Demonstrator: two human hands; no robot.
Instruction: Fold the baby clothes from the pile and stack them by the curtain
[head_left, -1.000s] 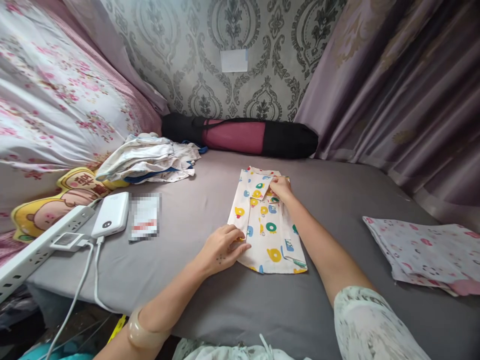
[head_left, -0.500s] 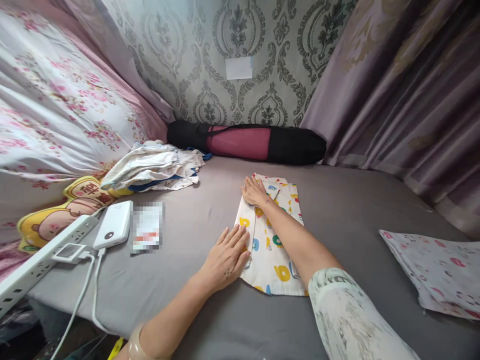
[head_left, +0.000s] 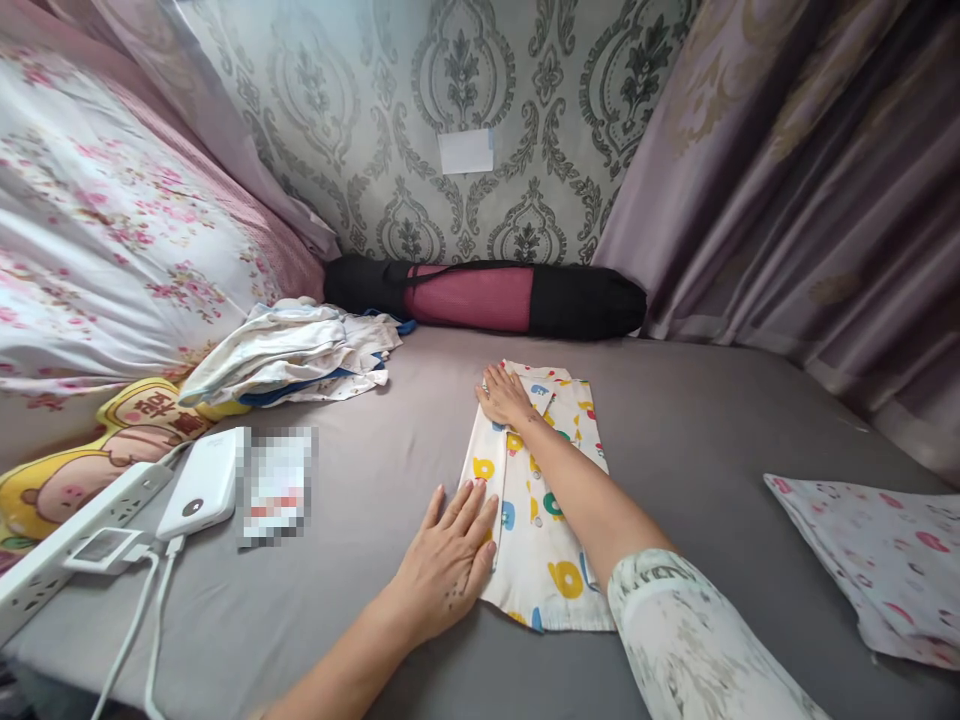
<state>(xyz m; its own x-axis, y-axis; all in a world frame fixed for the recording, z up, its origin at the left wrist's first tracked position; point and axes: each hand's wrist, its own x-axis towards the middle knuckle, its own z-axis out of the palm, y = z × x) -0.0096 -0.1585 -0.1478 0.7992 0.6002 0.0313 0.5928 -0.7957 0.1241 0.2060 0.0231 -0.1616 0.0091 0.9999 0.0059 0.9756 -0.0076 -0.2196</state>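
A white shirt [head_left: 551, 560] with yellow, blue, green and red prints lies on the grey sheet, its left side folded inward in a long strip. Small buttons run down its middle. My left hand [head_left: 450, 550] rests flat on the lower left edge of the shirt, fingers stretched out. Farther up, my right hand [head_left: 506, 398] lies flat over the top left part near the collar, with its forearm crossing above the shirt. Neither hand grips the cloth. The forearm hides part of the shirt's right side.
Folded printed cloth [head_left: 885, 560] lies at the right. To the left are a heap of clothes [head_left: 300, 350], a yellow cushion [head_left: 60, 480], a power bank [head_left: 206, 480], a power strip [head_left: 37, 590] and a blurred packet [head_left: 277, 485]. A black and pink bag [head_left: 472, 300] lies along the wall.
The camera view has shifted slightly, so the scene sits a little lower and further left. Both hands stay flat on the shirt, nearly in the same places.
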